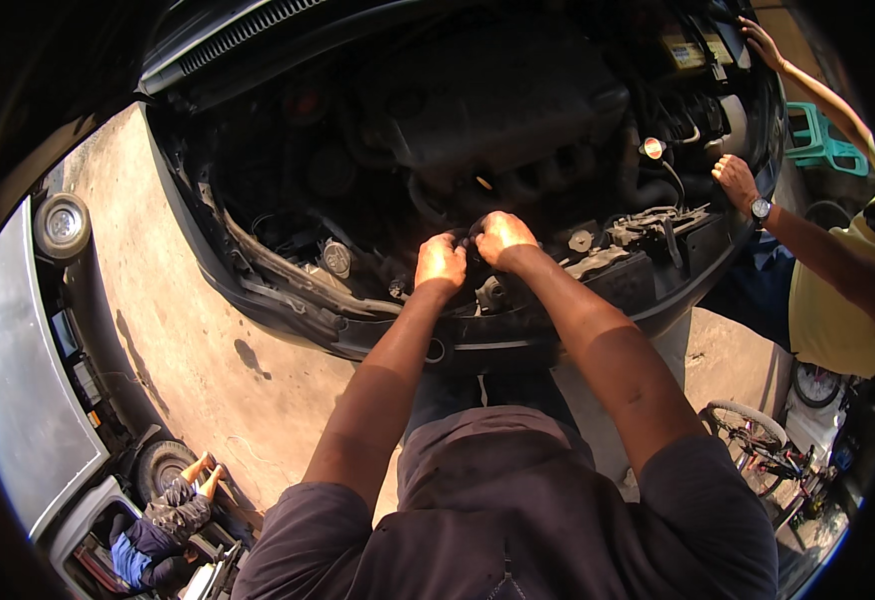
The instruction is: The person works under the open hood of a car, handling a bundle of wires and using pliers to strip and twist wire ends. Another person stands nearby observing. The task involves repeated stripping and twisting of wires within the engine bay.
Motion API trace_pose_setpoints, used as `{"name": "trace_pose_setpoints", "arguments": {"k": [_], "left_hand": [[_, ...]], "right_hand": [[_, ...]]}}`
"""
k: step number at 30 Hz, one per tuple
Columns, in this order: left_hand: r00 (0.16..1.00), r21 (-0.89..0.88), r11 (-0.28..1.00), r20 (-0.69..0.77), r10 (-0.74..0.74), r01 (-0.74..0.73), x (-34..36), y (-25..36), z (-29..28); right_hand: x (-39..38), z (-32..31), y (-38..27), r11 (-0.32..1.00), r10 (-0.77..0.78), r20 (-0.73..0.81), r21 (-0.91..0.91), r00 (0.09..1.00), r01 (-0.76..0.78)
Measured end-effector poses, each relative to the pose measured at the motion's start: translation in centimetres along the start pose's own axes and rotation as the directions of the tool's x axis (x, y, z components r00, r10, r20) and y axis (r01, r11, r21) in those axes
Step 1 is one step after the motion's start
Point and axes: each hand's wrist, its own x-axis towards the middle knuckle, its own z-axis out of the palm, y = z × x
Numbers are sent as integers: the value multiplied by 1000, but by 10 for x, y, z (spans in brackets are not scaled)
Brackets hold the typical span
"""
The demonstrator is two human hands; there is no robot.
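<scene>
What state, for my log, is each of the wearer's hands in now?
Left hand: curled; cannot tell whether it's holding anything.
Right hand: also curled; hold unclear.

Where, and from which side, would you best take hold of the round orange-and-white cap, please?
Probably grip the orange-and-white cap by its outer rim, coming from above: its round face is turned upward and nothing covers it.

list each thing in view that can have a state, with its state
engine bay: uncovered
left hand: fingers bent, grip unclear
right hand: fingers bent, grip unclear
co-worker's watch: worn on the wrist
teal plastic stool: upright or tipped, cannot tell
bicycle: standing or leaning, cannot tell
</scene>
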Motion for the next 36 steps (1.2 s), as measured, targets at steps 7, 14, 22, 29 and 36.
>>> {"name": "trace_pose_setpoints", "arguments": {"k": [7,14,22,29,36], "left_hand": [[998,88,995,39,-40,37,5,10,-8],[999,32,998,13,-51,50,5,3,-5],[995,217,974,58,-77,63,6,3,-8],[993,148,989,117,-12,-6,7,0,-8],[996,132,991,83,-13,2,1,17,-3]], "right_hand": [[3,0,5,990,-137,35,48,990,136],[-2,0,9,977,-200,5,70,980,200],[-4,1,4,980,-194,-2,-41,981,194],[-4,1,-8,991,-57,55,-117,997,63],[-10,-13,-4,990,-134,108,-32,985,138]]}}
